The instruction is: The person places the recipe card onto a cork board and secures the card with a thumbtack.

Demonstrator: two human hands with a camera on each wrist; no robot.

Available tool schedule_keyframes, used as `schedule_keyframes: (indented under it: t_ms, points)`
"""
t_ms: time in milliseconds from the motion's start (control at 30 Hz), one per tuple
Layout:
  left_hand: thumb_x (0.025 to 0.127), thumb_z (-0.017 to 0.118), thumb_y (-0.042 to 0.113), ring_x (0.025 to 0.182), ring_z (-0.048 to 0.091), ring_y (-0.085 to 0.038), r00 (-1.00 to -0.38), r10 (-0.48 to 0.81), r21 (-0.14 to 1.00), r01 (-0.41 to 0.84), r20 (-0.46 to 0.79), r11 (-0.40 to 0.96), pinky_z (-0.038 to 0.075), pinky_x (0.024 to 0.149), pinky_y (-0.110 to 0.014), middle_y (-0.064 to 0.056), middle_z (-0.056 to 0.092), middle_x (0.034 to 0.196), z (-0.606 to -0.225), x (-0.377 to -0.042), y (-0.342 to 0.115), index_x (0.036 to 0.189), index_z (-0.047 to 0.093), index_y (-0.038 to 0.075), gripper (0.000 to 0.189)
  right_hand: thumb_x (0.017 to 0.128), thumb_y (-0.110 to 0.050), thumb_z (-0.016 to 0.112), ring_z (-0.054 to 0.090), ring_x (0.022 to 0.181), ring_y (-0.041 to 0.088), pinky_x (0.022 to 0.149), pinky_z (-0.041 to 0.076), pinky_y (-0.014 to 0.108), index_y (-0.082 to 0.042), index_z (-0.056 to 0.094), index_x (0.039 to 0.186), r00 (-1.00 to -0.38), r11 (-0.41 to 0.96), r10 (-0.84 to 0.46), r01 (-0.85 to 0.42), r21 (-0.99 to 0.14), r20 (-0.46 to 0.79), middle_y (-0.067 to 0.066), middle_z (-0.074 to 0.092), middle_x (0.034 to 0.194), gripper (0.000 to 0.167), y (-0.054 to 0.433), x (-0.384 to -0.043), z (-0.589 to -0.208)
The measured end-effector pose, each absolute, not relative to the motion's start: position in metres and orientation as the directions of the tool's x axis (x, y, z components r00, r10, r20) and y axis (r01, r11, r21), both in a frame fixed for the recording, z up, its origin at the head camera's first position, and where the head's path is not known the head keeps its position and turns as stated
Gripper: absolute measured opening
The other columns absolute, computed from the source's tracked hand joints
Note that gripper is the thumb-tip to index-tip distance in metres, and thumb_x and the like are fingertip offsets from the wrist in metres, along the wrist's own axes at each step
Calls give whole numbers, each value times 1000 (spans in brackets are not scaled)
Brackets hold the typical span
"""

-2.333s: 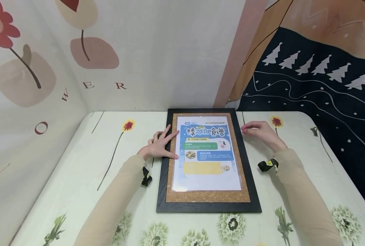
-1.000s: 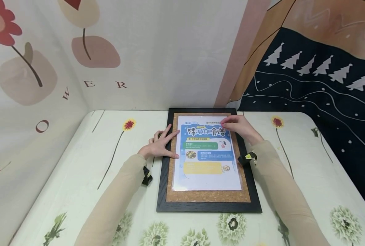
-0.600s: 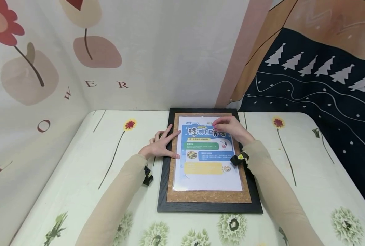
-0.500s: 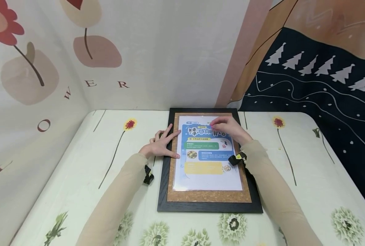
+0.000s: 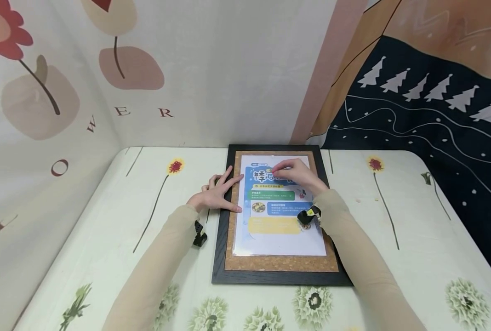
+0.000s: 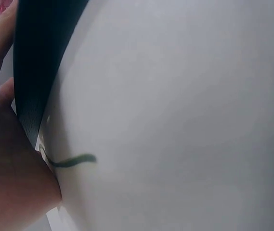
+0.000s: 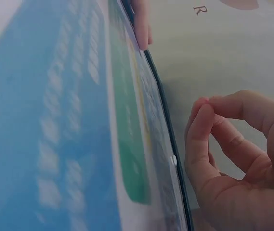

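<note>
A laminated blue-and-white poster (image 5: 278,246) with Chinese lettering lies on a cork board (image 5: 280,264) in a black frame (image 5: 278,277). My left hand (image 5: 215,196), fingers spread, rests over the frame's left side with thumb and fingertips on the poster's left edge. Over the poster's title, my right hand (image 5: 298,175) pinches with thumb and forefinger tips. A tiny pink thing (image 7: 204,100) shows between them, mostly covered; I cannot tell its kind. In the right wrist view the pinch stands above the sheet, near a small white pin head (image 7: 174,160) at its top edge.
The frame lies on a table with a flowered cloth (image 5: 427,257), its far end close to the pale curtain (image 5: 212,92). A dark curtain with white trees (image 5: 419,119) hangs at the right. Each wrist wears a black camera strap (image 5: 309,214).
My right hand has come from the table right of the frame onto the poster and moved left across its title, still pinching. My left hand has stayed in place.
</note>
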State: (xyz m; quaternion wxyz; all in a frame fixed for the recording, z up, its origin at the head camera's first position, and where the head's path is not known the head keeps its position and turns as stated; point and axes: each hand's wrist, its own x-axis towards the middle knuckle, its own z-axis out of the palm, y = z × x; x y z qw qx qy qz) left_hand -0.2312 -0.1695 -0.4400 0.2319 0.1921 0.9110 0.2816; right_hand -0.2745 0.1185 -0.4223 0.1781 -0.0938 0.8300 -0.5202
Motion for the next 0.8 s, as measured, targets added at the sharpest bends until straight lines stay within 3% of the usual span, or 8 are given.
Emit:
schedule_keyframes:
  t_ms: [367, 800]
  points:
    - [76, 78, 51, 140, -12, -37, -823, 471, 597, 212, -318, 774, 12, 97, -60, 2, -24, 158, -442, -232, -169, 157, 13, 31, 105, 91, -19, 68, 50, 112, 25, 97, 33, 45, -7, 71, 110, -898, 415, -371, 65, -907, -234, 6, 62, 119, 23, 102, -270, -424]
    - [76, 77, 53, 139, -11, -37, -829, 461, 577, 217, -316, 787, 13, 97, -60, 1, -24, 158, -444, -233, -169, 157, 13, 31, 105, 87, -13, 70, 54, 103, 24, 94, 36, 42, -8, 73, 102, -870, 428, -453, -23, -903, -192, 5, 66, 107, 16, 88, -271, -430]
